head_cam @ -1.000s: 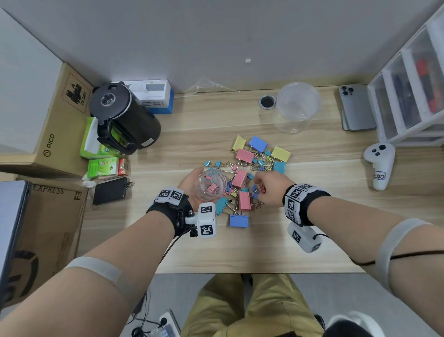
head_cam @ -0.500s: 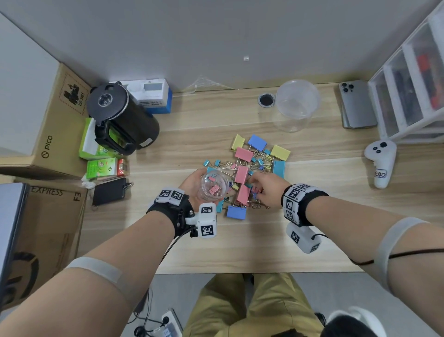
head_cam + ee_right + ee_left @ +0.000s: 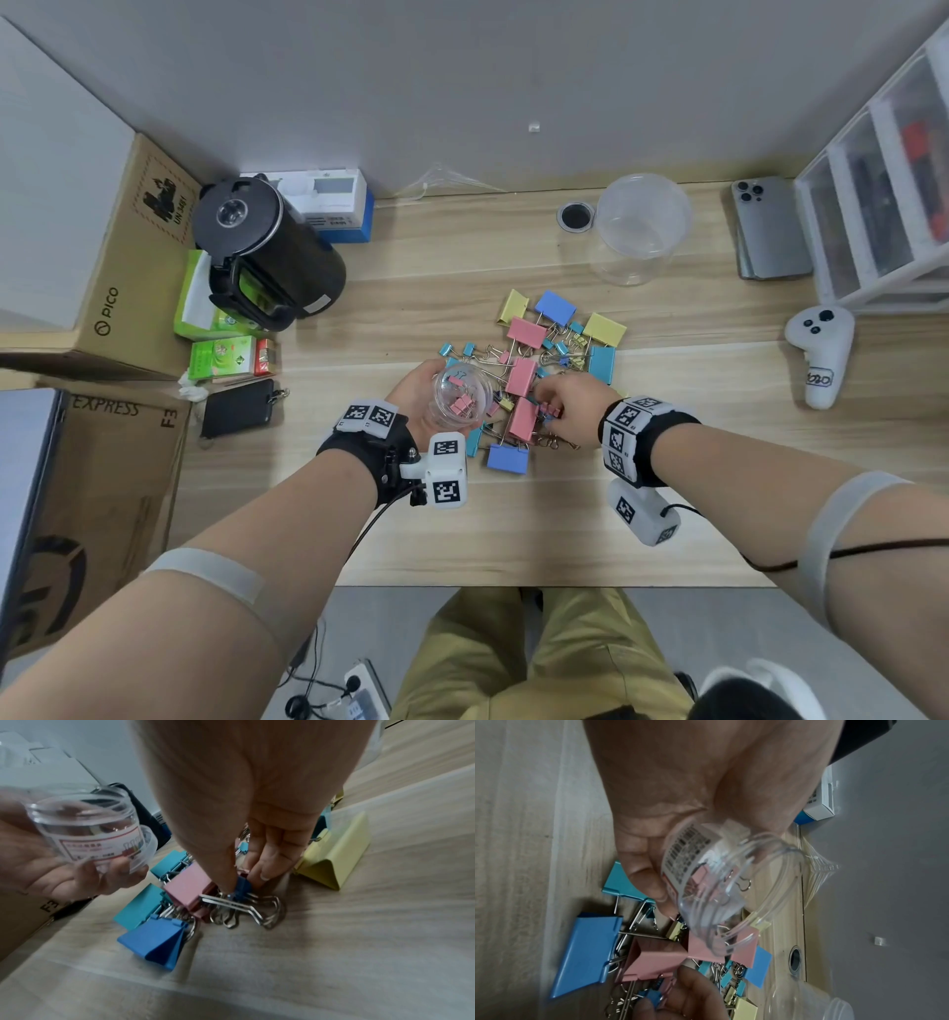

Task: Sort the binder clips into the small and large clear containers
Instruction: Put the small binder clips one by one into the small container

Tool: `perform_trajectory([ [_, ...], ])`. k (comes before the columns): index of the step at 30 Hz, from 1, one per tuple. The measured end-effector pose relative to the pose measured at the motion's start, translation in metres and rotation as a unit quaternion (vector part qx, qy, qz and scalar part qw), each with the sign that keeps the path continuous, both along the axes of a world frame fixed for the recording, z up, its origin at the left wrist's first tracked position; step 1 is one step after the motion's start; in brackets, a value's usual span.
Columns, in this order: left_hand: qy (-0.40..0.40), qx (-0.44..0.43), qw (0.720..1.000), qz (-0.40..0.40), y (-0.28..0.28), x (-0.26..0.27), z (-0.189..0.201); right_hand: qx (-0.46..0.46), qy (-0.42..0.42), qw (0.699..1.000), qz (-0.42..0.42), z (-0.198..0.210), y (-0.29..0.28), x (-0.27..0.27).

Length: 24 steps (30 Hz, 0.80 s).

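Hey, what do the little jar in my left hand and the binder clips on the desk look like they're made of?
Small jar: clear, glossy plastic by the look; the clips inside show through, and it has a moulded threaded rim and a paper label.
Binder clips: likely painted sheet metal, with matte pastel folded bodies and shiny bare wire handles.
Desk: wood-grain print, probably laminate.

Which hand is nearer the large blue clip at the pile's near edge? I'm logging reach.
Left. The left hand, holding the small jar, sits just beside the clip; the right hand is slightly farther, pinching a small blue clip.

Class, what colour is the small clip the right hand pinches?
Blue small clip, right hand; clearest in the right wrist view.
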<state>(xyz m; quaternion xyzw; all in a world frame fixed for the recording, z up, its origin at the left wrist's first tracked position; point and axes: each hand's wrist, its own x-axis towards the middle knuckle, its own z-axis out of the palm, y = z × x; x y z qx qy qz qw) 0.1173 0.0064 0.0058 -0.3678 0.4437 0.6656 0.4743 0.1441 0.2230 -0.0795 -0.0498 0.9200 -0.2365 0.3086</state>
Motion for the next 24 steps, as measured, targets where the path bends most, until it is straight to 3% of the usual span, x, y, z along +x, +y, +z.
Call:
perform_trajectory([
  [11, 0.007, 0.013, 1.0, -0.007, -0.004, -0.002, 0.004, -0.111, -0.074, 0.988, -0.084, 0.001, 0.011, -0.005],
  [16, 0.016, 0.014, 1.0, -0.006, -0.005, -0.003, 0.006, -0.104, -0.042, 0.99, -0.088, 0.006, 0.02, -0.013],
  [20, 0.014, 0.008, 1.0, -0.004, -0.007, -0.002, 0.003, -0.024, 0.024, 0.999, -0.001, 0.011, 0.02, -0.015],
  [24, 0.005, -0.001, 1.0, -0.002, -0.01, -0.002, -0.002, 0.012, 0.031, 0.997, 0.076, 0.007, 0.011, -0.011],
])
